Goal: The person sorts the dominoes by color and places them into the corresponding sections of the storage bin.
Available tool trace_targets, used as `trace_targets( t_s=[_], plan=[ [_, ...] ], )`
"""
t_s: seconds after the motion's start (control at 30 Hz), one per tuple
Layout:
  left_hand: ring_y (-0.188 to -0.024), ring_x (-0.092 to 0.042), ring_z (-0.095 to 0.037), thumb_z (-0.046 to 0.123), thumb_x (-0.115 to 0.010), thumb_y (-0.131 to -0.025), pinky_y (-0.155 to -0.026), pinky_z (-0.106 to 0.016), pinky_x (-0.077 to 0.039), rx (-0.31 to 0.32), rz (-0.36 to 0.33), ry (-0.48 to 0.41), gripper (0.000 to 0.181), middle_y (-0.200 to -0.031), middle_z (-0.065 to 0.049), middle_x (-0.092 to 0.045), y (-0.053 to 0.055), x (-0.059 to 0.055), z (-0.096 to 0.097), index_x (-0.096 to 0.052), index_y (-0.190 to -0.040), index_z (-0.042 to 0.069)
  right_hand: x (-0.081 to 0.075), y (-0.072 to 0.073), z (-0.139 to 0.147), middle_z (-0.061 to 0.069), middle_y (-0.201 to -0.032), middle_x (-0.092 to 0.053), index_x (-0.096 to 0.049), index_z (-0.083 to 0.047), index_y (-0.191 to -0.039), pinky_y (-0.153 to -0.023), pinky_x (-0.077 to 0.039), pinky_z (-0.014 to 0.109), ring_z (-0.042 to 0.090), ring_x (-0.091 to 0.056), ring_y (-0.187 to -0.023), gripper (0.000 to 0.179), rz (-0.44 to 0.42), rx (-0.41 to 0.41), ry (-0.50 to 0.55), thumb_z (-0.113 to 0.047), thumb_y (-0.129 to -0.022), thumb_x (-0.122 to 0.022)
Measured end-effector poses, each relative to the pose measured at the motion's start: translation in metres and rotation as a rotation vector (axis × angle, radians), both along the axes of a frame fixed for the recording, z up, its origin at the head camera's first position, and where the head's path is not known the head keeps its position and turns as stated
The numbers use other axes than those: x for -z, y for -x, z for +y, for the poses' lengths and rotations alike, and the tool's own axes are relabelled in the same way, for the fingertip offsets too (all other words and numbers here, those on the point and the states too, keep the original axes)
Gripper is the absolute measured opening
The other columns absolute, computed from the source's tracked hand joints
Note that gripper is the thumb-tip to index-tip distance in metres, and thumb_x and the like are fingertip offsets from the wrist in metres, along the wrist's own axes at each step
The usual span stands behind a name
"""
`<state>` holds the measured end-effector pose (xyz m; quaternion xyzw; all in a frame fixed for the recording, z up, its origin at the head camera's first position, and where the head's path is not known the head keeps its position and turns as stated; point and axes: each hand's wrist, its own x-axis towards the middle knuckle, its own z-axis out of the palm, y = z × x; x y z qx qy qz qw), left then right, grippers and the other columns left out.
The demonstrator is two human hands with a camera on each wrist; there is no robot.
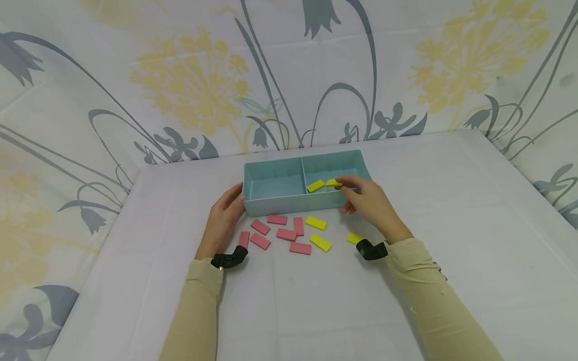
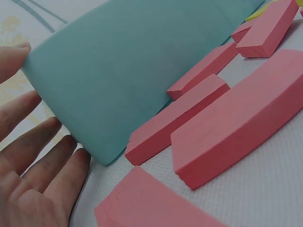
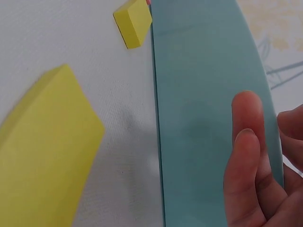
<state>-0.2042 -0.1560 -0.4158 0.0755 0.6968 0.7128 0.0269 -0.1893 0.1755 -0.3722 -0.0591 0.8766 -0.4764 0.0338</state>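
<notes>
In the head view, my left hand rests against the left end of a light-blue two-compartment box. Its fairly straight fingers and thumb touch the box's side edge in the left wrist view. Over the right compartment, my right hand pinches a yellow block at its fingertips; the right wrist view hides that block. Another yellow block lies inside the right compartment. In front of the box lie several pink blocks and loose yellow blocks, one yellow block partly behind the right wrist camera.
A divider splits the box; its left compartment shows a bare floor. White cloth covers the table. Behind it hangs a flower-patterned curtain. Black wrist cameras sit on both wrists.
</notes>
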Motion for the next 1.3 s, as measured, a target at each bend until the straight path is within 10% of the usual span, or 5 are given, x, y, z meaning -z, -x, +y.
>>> trace_targets(
  t_s=[1.3],
  plan=[
    [-0.128,-0.029,-0.027,0.023,-0.049,-0.093,-0.098,-0.030,-0.034,0.029,-0.013,-0.030,0.053,-0.143,-0.014,-0.027,-0.010,-0.018,0.005,-0.030,-0.137,0.002,-0.001,0.000,0.000,0.006,-0.072,-0.061,-0.053,-0.019,-0.121,-0.064,-0.044,0.033,0.023,-0.060,-0.062,0.032,-0.022,-0.001,-0.086,-0.032,-0.092,-0.047]
  ],
)
